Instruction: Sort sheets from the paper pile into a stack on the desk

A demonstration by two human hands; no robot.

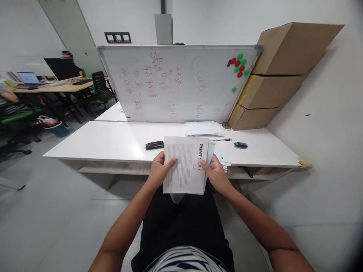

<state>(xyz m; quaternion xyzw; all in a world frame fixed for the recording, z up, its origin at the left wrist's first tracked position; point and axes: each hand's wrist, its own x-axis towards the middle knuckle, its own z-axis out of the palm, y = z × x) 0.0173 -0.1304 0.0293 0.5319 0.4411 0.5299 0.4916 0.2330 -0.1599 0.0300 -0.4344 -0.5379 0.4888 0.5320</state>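
Observation:
Between my two hands I hold a stack of printed paper sheets (185, 177) with "PONY" in bold along its right side. My left hand (161, 169) grips the left edge, thumb on top and fingers underneath. On the right edge, my right hand (216, 174) pinches the sheets the same way. A black stapler (154, 145) lies on the white table (113, 141) just beyond my left hand. Past the sheets rests another pile of white paper (202, 128). More paper pieces (224, 156) show at the table edge beside my right hand, partly hidden.
A whiteboard (176, 83) with red writing and magnets stands on the table. Brown cardboard boxes (272, 90) are stacked at the right by the wall. A dark small object (240, 145) and a pen (222, 140) lie on the tabletop. A person sits behind a monitor at far left.

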